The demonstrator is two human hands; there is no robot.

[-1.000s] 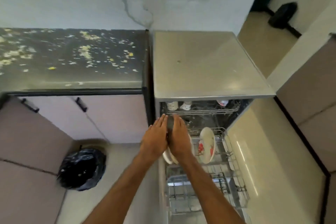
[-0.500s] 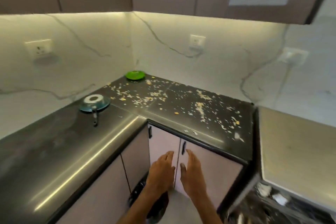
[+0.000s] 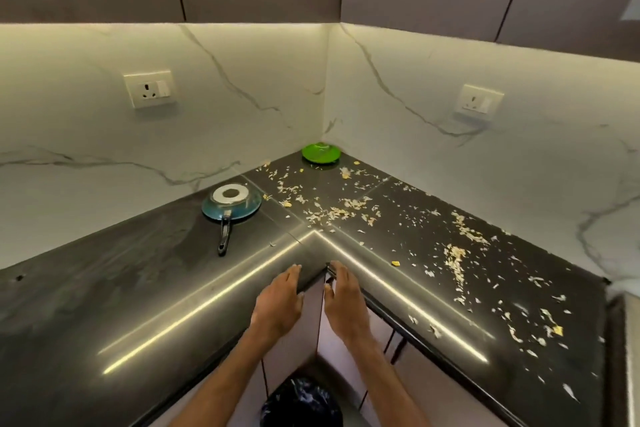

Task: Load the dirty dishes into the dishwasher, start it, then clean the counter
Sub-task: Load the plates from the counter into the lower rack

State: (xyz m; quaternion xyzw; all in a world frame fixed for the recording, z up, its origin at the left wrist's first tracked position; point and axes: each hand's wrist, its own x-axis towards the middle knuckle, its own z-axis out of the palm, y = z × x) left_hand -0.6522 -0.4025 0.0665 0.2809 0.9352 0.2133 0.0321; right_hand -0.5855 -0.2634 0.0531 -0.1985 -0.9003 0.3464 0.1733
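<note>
A dark L-shaped counter (image 3: 145, 291) fills the view. A blue frying pan (image 3: 231, 203) with a black handle lies on its left wing, near the wall. In the far corner sits a green plate (image 3: 320, 152). Pale food scraps (image 3: 453, 258) are scattered over the corner and the right wing. My left hand (image 3: 278, 303) and my right hand (image 3: 344, 302) hover side by side at the counter's inner corner edge, fingers apart, holding nothing. The dishwasher is out of view except for a sliver of its top (image 3: 632, 340) at the far right.
A bin lined with a black bag (image 3: 301, 404) stands on the floor below my arms, in front of the lower cabinet doors (image 3: 349, 354). Marble walls carry two sockets (image 3: 149, 88) (image 3: 479, 102). Upper cabinets hang overhead.
My view swung left from the dishwasher's racks up to the counter corner. Both hands left the plate in the lower rack and rose, empty, to the counter's inner edge.
</note>
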